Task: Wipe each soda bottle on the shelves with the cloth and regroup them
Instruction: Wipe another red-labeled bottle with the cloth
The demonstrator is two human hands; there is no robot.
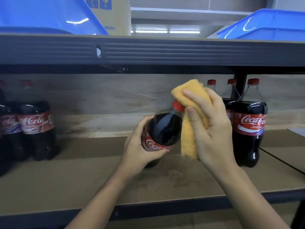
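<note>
Right now the left hand (140,142) wraps its grip round the label band of a cola bottle (162,129), fingers curled under it and thumb over the shoulder, holding it just above the shelf board (99,176) near the middle of the shelf. The bottle is tilted: its long axis runs from the base, low and towards the person, up and to the right, so the red cap (177,105) points at the right hand (212,128). That hand holds a folded yellow cloth (189,129), fingers closed over its upper part and thumb pressing the cloth from the front, with a tail of cloth hanging down beside the bottle's right flank. The cloth touches the cap and neck, or sits just against them; I cannot tell how firmly. So the right hand is the nearer one to the neck end, and the wipe looks set to run down along the bottle's axis, from cap towards label, while the left hand steadies or turns it. A group of upright bottles (249,126) stands just to the right, behind the right hand, and another group (36,126) stands well apart at the left end of the shelf. Blue tubs (264,25) sit on the shelf above.
</note>
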